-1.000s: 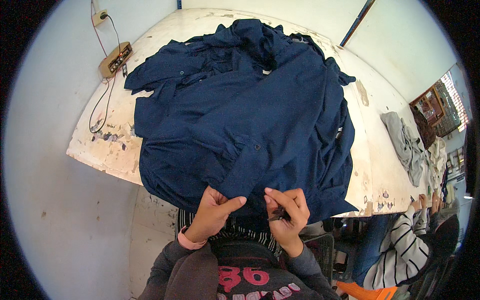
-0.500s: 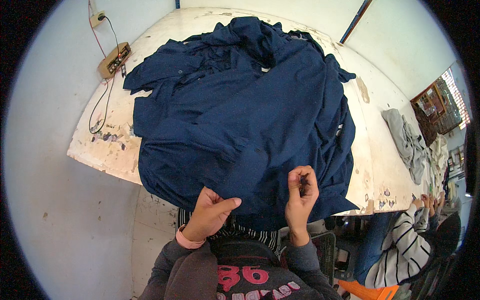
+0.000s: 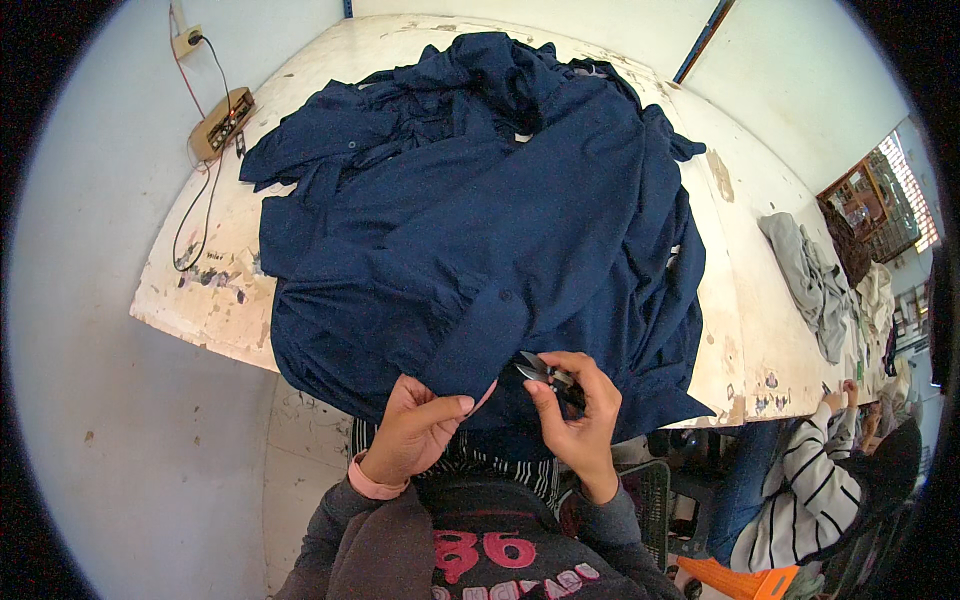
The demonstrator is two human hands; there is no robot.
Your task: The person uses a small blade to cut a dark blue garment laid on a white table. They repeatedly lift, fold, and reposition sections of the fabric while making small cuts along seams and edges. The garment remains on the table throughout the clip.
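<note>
A heap of dark navy garments (image 3: 560, 210) covers most of the white table in front of me. My left hand (image 3: 420, 425) pinches the near end of a navy cuff (image 3: 490, 335), thumb on top, with a finger showing past its edge. A button sits on the upper part of that cuff. In my right hand (image 3: 580, 410) are small thread snips (image 3: 545, 372), their dark handles inside my fingers. The pointed blades are apart and aim left, close to the cuff's right edge. Whether they touch a thread is too small to see.
The worn white table (image 3: 200, 300) has peeling patches. A brown power strip box (image 3: 222, 122) with cords lies at its far left. Grey cloth (image 3: 805, 280) lies on the right side. A co-worker in a striped top (image 3: 800, 490) sits at right, beside an orange stool (image 3: 740, 578).
My right hand has moved slightly left and turned, bringing the snips' blades into view beside the cuff. The cuff is now raised and spread over my left fingers.
</note>
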